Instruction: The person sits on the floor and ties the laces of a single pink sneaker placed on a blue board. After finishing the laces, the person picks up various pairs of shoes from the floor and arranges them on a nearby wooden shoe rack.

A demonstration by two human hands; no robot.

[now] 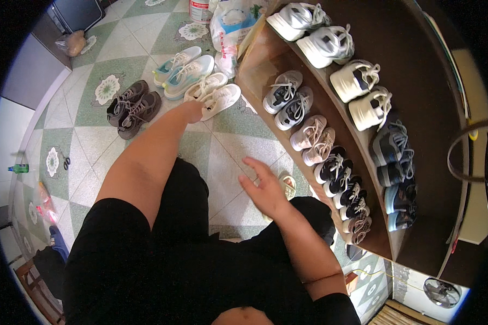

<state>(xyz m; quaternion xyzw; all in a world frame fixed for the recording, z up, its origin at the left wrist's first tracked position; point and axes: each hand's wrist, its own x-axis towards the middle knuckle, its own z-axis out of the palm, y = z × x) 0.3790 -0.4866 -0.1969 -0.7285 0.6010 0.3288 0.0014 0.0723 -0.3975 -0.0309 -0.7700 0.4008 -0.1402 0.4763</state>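
My left hand (194, 112) reaches far forward to the heel end of a pair of white shoes (221, 102) on the tiled floor. Its fingers are closed at the heel, partly hidden behind the hand. Over the floor in front of my right knee, my right hand (265, 190) is open and holds nothing, thumb and fingers apart. White and light-blue sneakers (188, 77) stand just beyond the white shoes. Left of them is a dark brown pair of sneakers (134, 110).
A brown shoe rack (322, 89) on my right holds several pairs, among them cream sneakers (358, 81) and pink sneakers (313, 140). Plastic bags (230, 32) stand at its far end. Scissors (66, 163) lie on the floor at left. A light slipper (288, 187) shows beside my right hand.
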